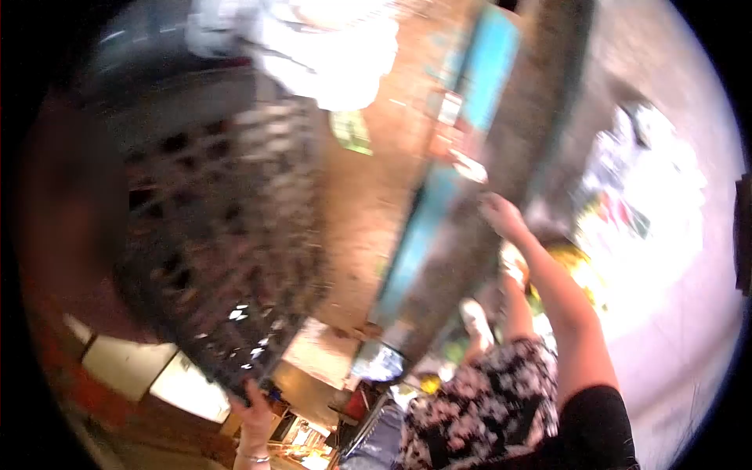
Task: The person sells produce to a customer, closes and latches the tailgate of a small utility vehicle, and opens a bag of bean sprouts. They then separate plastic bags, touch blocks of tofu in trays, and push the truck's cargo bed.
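The latticed crate (235, 211) at the left hand (254, 415) looks black, though blur makes that uncertain; turquoise strip (423, 223) beside the right hand (501, 215); floral garment (478, 407) between the hands, pale blooms on black; black sleeve (599, 427) behind the right hand

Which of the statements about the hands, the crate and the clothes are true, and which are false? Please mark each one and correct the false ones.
1. The left hand is at the lower corner of the dark lattice crate. True.
2. Both hands are touching the crate. False: the right hand is apart from it.
3. A thin band is on the left wrist. True.
4. The sleeve on the right arm is white. False: the sleeve is black.
5. The patterned garment has light flower shapes on a dark ground. True.
6. The picture is sharp everywhere. False: much of it is blurred.
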The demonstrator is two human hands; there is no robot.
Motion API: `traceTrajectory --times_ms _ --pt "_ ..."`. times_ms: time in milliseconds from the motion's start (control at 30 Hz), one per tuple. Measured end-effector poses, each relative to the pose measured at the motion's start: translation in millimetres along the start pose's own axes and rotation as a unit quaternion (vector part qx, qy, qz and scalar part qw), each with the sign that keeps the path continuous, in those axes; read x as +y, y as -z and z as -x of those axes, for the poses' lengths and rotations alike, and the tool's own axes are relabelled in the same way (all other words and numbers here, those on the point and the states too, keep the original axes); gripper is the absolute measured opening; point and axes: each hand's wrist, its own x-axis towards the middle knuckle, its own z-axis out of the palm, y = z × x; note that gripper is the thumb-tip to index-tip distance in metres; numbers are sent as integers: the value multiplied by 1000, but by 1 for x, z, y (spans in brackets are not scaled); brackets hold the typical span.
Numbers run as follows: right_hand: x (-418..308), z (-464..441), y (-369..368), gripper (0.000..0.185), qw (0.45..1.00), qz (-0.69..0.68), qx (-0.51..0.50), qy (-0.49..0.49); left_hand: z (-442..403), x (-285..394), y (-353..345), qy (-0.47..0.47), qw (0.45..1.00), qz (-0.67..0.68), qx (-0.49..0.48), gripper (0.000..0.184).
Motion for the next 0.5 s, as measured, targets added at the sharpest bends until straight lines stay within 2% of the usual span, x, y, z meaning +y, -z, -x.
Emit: traceTrajectory --times_ms 33,67,100,167,200,233,267,300,367,400,433,500 --pt "26 8 -6 36 1000 10 4 -9 -3 -11 13 139 988 4 -60 66" --pt "55 21 -12 35 997 73 7 -26 -3 23 -1 54 994 85 -32 61" --pt "78 36 -11 34 991 132 6 -36 -9 12 1 8 1000 19 -16 54" --pt "102 85 -2 32 979 194 61 -8 -9 36 -3 -27 997 55 -35 50" --pt "123 105 0 33 969 228 34 -89 -12 27 0 -42 996 52 -54 48" --pt "145 121 4 35 967 198 4 -162 -6 21 7 -57 995 45 -64 46" --pt "144 145 13 36 962 191 -4 -193 -6 32 1 -69 996 27 -42 42" --pt "145 169 17 36 956 212 -5 -204 -8 28 1 -65 996 29 -46 42" --pt "162 208 26 34 947 241 -35 -208 -12 18 2 -136 990 -1 -25 42" --pt "177 224 27 33 951 221 -39 -215 -10 24 0 -87 996 -1 -13 45" --pt "186 239 26 33 954 200 -45 -221 -11 27 0 -86 996 2 -13 45" --pt "186 265 26 32 955 175 -28 -238 -8 34 -1 -140 988 -61 -12 49"
